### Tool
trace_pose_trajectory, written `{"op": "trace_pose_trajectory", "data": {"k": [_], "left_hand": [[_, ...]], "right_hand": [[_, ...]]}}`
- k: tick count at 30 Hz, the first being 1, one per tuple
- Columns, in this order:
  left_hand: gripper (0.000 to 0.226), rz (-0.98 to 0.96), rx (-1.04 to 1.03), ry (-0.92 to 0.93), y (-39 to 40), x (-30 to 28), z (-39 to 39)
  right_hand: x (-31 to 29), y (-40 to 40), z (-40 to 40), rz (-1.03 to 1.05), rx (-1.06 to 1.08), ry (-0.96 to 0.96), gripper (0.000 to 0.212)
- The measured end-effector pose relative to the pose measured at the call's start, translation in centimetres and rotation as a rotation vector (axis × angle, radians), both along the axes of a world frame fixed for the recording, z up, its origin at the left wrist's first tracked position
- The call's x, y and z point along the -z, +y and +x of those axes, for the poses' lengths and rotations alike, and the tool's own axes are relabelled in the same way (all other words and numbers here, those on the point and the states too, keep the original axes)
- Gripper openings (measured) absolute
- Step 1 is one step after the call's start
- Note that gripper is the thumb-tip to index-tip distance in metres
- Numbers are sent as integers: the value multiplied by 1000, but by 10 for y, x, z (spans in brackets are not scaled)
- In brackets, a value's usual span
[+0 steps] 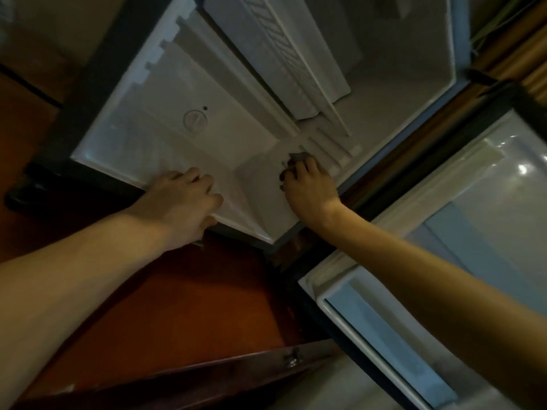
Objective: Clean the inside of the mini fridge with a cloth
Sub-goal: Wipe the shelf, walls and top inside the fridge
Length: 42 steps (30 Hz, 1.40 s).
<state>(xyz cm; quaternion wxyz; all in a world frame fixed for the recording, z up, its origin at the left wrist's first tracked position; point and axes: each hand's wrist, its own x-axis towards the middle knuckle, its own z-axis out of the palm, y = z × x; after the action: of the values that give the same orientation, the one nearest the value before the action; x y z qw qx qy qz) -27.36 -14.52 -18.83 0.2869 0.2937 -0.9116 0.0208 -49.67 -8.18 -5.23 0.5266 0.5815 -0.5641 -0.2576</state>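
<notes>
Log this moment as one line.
right hand: presses small grey cloth on white fridge floor | left hand: grips fridge front edge | door: open

The mini fridge [189, 119] stands open and fills the view from 10 to 1 o'clock, seen tilted, its inner walls running away toward 12. A round dial [194, 119] sits on the inner wall near the centre, at about 11 o'clock. The shelf [299, 63] lies deeper inside, at 12 o'clock, behind the dial. The open door [444, 232] swings out at 3 to 5 o'clock, its inner face toward the camera. The left hand [183, 202] rests over the fridge's front rim at 9 o'clock of centre, fingers inside. The right hand [307, 187] reaches into the fridge just right of centre, with the cloth [299, 156] under its fingertips against the inner wall. The floor [165, 306] lies at 6 to 7 o'clock, below the fridge.
</notes>
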Motion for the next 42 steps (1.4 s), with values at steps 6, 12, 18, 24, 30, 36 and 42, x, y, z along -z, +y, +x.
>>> {"op": "trace_pose_trajectory", "data": {"k": [6,12,18,24,30,36,42], "left_hand": [[37,30,1,-7,2,-3,2],[35,25,-11,-16,2,-6,-1],[35,13,0,4,1,-5,-2],[37,-7,13,22,0,-2,-1],[38,-4,10,-3,1,-3,0],[39,26,3,-29,0,-7,2],[39,24,3,-26,3,-8,-1]], "right_hand": [[5,32,5,-17,-79,19,26],[16,-23,1,-62,130,28,21],[22,-61,23,-98,318,-59,21],[13,-51,31,-107,343,-120,23],[17,-2,29,-56,338,-57,24],[29,53,22,-169,125,-14,16],[18,11,40,-138,366,-86,24]]}}
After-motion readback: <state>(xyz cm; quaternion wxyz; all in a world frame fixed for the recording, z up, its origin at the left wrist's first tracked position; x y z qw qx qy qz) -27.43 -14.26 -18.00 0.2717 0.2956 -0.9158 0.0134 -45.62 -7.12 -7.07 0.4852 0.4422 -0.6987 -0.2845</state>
